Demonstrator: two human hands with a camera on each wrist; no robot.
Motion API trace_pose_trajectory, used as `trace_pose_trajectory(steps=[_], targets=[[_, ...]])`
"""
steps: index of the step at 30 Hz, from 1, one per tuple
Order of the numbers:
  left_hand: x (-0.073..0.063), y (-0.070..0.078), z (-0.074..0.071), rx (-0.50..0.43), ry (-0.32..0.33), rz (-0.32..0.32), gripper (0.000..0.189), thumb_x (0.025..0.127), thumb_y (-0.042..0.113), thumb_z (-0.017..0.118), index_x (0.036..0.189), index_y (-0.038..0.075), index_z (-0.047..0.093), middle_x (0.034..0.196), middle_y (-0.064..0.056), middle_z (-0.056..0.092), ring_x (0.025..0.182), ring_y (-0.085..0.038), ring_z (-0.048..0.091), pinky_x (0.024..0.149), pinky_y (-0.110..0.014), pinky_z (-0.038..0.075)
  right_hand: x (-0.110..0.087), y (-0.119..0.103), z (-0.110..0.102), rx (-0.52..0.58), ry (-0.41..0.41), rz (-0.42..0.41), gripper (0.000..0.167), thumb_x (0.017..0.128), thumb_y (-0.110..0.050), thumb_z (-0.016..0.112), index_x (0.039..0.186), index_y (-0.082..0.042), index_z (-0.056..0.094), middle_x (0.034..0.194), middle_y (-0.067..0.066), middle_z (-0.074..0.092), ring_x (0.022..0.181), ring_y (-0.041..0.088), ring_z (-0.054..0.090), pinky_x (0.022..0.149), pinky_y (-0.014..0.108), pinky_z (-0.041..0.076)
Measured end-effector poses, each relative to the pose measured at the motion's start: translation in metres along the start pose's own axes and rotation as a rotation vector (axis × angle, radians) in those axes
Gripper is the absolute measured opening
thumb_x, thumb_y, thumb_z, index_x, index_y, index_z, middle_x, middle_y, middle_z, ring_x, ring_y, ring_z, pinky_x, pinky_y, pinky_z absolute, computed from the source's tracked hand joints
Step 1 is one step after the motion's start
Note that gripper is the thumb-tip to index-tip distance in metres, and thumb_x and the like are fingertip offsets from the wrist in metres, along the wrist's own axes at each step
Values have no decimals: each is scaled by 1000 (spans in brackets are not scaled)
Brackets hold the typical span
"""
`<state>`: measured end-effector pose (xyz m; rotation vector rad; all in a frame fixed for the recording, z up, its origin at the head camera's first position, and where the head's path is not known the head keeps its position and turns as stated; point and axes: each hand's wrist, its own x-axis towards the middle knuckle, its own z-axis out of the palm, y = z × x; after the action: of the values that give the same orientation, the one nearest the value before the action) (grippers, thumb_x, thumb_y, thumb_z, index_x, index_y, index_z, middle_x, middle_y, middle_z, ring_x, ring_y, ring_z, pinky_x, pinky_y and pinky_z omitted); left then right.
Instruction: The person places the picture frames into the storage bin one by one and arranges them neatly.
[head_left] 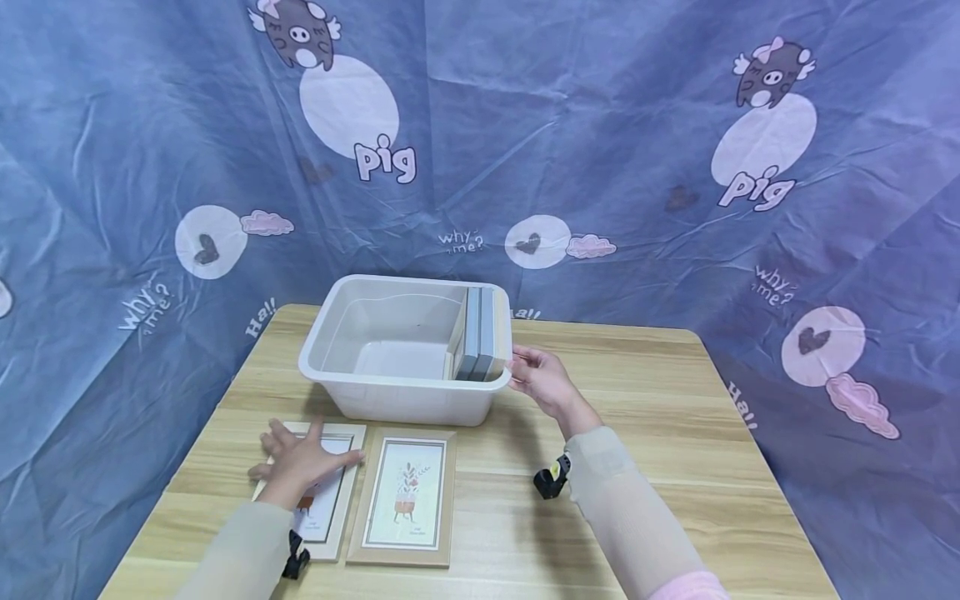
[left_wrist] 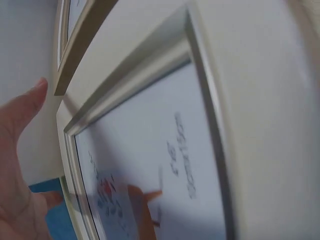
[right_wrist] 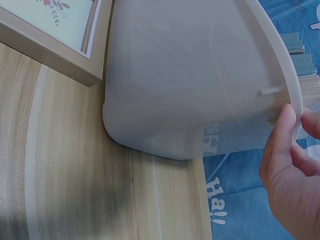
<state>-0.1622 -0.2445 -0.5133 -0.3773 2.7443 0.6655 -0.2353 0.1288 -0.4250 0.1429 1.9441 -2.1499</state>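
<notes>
A white plastic storage bin (head_left: 405, 398) stands at the back of the table. Several picture frames (head_left: 480, 333), blue-grey and pale, stand on edge at its right end. My right hand (head_left: 546, 382) pinches the bin's right rim, thumb outside and fingers over the edge, as the right wrist view shows. With fingers spread, my left hand (head_left: 296, 457) is over a white picture frame (head_left: 337, 521) that lies flat and shows a plant print; the hand hides its upper left part. Beside it lies a light wood picture frame (head_left: 405, 500) with a similar print.
The wood-grain table (head_left: 637, 392) carries everything. A blue curtain (head_left: 480, 125) with pig prints hangs right behind the table and along its sides. Both flat frames lie just in front of the bin.
</notes>
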Motion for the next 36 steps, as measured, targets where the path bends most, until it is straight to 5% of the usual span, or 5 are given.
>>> trace_pose_trajectory(steps=[19,36], targets=[[7,6,5,-15,-33,-38,129,57,80,68,149,3,19,132,-47,-29,121,-63,-28,74,-90,-1,-1,-2,0,13,-1,-4,45,94,7,52,137,13,39,104,8,50,85,9,56,75,20,54],[10,6,6,-17,38,-47,123,54,67,79,145,1,29,131,-54,-13,121,-71,-7,76,-90,6,-1,1,1,19,12,-4,44,94,6,52,135,13,41,98,6,50,82,10,56,72,18,54]])
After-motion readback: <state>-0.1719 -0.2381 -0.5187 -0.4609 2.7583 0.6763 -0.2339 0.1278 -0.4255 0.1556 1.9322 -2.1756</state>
